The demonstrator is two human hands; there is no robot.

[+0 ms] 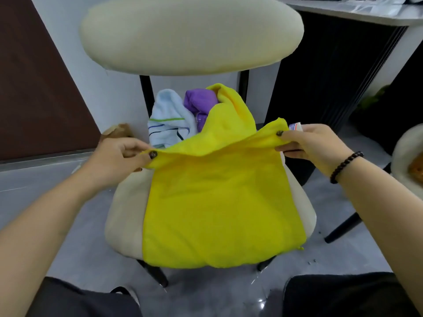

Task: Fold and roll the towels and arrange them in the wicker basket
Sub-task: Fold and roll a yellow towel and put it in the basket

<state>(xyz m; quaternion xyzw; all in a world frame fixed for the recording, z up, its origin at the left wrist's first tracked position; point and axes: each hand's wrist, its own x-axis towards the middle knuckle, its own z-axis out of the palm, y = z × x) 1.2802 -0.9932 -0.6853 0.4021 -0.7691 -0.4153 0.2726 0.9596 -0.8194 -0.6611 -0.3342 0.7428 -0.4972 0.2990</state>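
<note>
Head view shows a yellow towel [219,207] spread over the seat of a cream chair [123,216], probably because the padded seat gives a flat place for folding. The left hand [119,156] pinches 1 upper corner of the towel between thumb and fingers, and the right hand [306,143] pinches the other upper corner, so the far edge is lifted a little and stretched between the 2 hands; this grip seems good for bringing that edge toward the near edge in a first fold. Part of the same towel rises behind, against the pile at the back of the seat, where a light blue striped towel [169,120] and a purple towel [201,101] wait, crumpled. Something brown shows near the left hand; I cannot tell if it is the wicker basket.
</note>
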